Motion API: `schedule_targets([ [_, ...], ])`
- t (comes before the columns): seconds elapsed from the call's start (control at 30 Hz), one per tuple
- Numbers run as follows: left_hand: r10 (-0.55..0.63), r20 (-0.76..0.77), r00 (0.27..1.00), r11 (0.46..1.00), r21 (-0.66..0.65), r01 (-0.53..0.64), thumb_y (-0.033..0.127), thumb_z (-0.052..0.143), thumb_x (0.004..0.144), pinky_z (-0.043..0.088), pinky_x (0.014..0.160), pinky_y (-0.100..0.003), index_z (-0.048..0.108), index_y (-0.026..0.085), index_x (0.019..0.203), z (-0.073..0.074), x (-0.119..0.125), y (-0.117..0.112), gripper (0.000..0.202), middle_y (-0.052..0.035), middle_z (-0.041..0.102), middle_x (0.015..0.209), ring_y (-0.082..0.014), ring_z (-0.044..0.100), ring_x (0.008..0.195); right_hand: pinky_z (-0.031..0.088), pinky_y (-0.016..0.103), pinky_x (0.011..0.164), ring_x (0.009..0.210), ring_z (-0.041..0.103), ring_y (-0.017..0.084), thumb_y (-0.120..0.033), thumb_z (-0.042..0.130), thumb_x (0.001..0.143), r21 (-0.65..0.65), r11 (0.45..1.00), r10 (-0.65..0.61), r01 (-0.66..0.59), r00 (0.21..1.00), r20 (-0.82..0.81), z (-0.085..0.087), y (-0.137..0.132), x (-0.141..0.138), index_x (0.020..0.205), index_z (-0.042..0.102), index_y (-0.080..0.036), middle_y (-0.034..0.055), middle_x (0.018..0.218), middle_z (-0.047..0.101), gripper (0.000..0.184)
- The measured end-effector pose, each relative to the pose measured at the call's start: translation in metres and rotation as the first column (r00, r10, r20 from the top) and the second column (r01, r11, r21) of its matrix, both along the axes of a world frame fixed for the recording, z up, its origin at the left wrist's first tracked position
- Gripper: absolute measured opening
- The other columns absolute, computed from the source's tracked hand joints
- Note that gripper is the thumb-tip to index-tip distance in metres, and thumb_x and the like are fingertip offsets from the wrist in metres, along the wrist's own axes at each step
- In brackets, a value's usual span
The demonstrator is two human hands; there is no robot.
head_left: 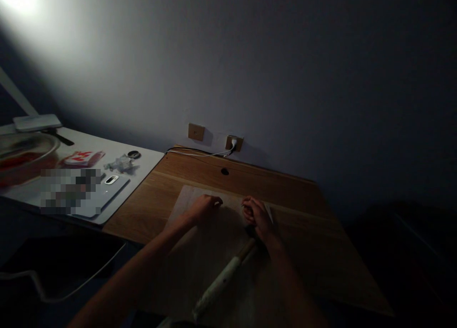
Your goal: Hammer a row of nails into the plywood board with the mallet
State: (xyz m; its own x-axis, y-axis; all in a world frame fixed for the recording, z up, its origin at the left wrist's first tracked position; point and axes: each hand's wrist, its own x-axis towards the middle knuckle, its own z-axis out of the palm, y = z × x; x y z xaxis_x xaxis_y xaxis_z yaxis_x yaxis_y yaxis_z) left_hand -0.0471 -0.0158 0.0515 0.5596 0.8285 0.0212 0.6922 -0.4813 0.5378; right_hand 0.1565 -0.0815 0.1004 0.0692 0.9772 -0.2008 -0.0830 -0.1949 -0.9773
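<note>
Over the far part of a pale board (200,266), my left hand (207,207) is held with its fingers curled and pointing right. Facing it across a small gap, my right hand (255,214) is closed, its fingers folded toward the palm. Whatever either hand may be gripping is too dark and small to make out. Just below my right hand lies a long tool (223,279) with a dark end, a brown wooden neck and a pale, wrapped-looking length. It slants across the board toward me, and my right wrist partly covers its dark end.
A white table (146,168) adjoins the wooden desk (307,199) on the left. On it are a kitchen scale (117,187), a red-and-white packet (84,158), a crumpled clear bag (123,164) and a large clear bowl (50,152). A white plug (233,142) sits in the wall socket.
</note>
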Motion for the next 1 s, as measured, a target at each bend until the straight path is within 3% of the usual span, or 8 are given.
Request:
schedule_targets([
  [0.2, 0.113, 0.139, 0.984, 0.993, -0.06, -0.106, 0.026, 0.058, 0.09, 0.042, 0.066, -0.026, 0.065, 0.021, 0.095, 0.003, 0.009, -0.005, 0.009, -0.0031, 0.067, 0.074, -0.0182, 0.062, 0.069, 0.017, 0.021, 0.039, 0.044, 0.017, 0.009, -0.048, 0.059, 0.066, 0.008, 1.0, 0.009, -0.007, 0.966, -0.258, 0.011, -0.014, 0.0, 0.067, 0.048, -0.025, -0.0095, 0.054, 0.028, 0.025],
  [0.3, 0.34, 0.485, 0.805, 0.915, -0.369, -0.164, 0.028, 0.057, 0.088, 0.035, 0.055, -0.021, 0.053, 0.021, 0.077, 0.009, 0.022, -0.006, 0.014, 0.0042, 0.048, 0.059, -0.012, 0.046, 0.054, 0.014, 0.021, 0.038, 0.043, 0.018, 0.008, -0.049, 0.062, 0.068, 0.006, 1.0, -0.017, 0.019, 0.964, -0.264, 0.008, -0.017, -0.002, 0.065, 0.049, -0.024, -0.009, 0.054, 0.03, 0.028],
  [0.37, 0.564, 0.597, 0.571, 0.726, -0.688, 0.002, 0.027, 0.051, 0.088, 0.027, 0.047, -0.019, 0.043, 0.021, 0.069, 0.013, 0.03, -0.009, 0.022, 0.0071, 0.036, 0.055, -0.009, 0.034, 0.045, 0.012, 0.02, 0.038, 0.042, 0.02, 0.007, -0.051, 0.065, 0.069, 0.004, 0.999, -0.036, 0.037, 0.973, -0.229, 0.006, -0.017, -0.002, 0.064, 0.049, -0.023, -0.009, 0.053, 0.034, 0.032],
  [0.43, 0.752, 0.529, 0.394, 0.457, -0.848, 0.267, 0.026, 0.046, 0.088, 0.02, 0.041, -0.018, 0.039, 0.021, 0.067, 0.014, 0.037, -0.018, 0.022, 0.0077, 0.032, 0.054, -0.0075, 0.028, 0.041, 0.014, 0.02, 0.039, 0.041, 0.025, 0.006, -0.053, 0.069, 0.071, 0.013, 0.998, -0.051, 0.054, 0.984, -0.168, 0.006, -0.017, -0.004, 0.064, 0.051, -0.022, -0.0085, 0.052, 0.038, 0.036],
  [0.53, 0.864, 0.397, 0.309, 0.221, -0.851, 0.476, 0.022, 0.045, 0.088, 0.027, 0.04, -0.017, 0.05, 0.017, 0.071, 0.014, 0.047, -0.039, 0.018, 0.0007, 0.049, 0.061, -0.0085, 0.047, 0.048, 0.025, 0.02, 0.042, 0.046, 0.038, 0.008, -0.054, 0.073, 0.076, 0.046, 0.997, -0.053, 0.056, 0.997, -0.062, 0.012, -0.02, -0.011, 0.068, 0.057, -0.021, -0.0065, 0.056, 0.047, 0.038],
  [0.63, 0.888, 0.393, 0.237, 0.214, -0.812, 0.543, 0.023, 0.048, 0.094, 0.049, 0.059, -0.02, 0.06, 0.014, 0.083, 0.012, 0.054, -0.064, 0.018, -0.0056, 0.063, 0.076, -0.0129, 0.063, 0.068, 0.04, 0.024, 0.053, 0.061, 0.053, 0.014, -0.059, 0.064, 0.087, 0.136, 0.989, 0.044, -0.065, 0.988, 0.151, 0.026, -0.027, -0.027, 0.078, 0.064, -0.022, -0.0032, 0.067, 0.055, 0.038],
  [0.77, 0.86, 0.495, 0.121, 0.336, -0.729, 0.596, 0.026, 0.06, 0.094, 0.053, 0.077, -0.023, 0.064, 0.015, 0.095, 0.015, 0.054, -0.083, 0.011, -0.0057, 0.069, 0.092, -0.0148, 0.066, 0.085, 0.048, 0.032, 0.082, 0.09, 0.064, 0.02, -0.059, 0.043, 0.1, 0.245, 0.935, 0.142, -0.256, 0.904, 0.404, 0.043, -0.039, -0.046, 0.095, 0.066, -0.023, 0.003, 0.091, 0.067, 0.043],
  [1.0, 0.894, 0.431, 0.123, 0.293, -0.77, 0.567, 0.028, 0.065, 0.092, 0.047, 0.063, -0.018, 0.061, 0.018, 0.091, 0.022, 0.049, -0.09, 0.011, -0.0007, 0.062, 0.078, -0.0102, 0.061, 0.069, 0.048, 0.037, 0.097, 0.107, 0.066, 0.024, -0.064, 0.036, 0.101, 0.225, 0.939, 0.189, -0.26, 0.937, 0.295, 0.046, -0.051, -0.048, 0.114, 0.067, -0.024, 0.0076, 0.112, 0.071, 0.052],
])
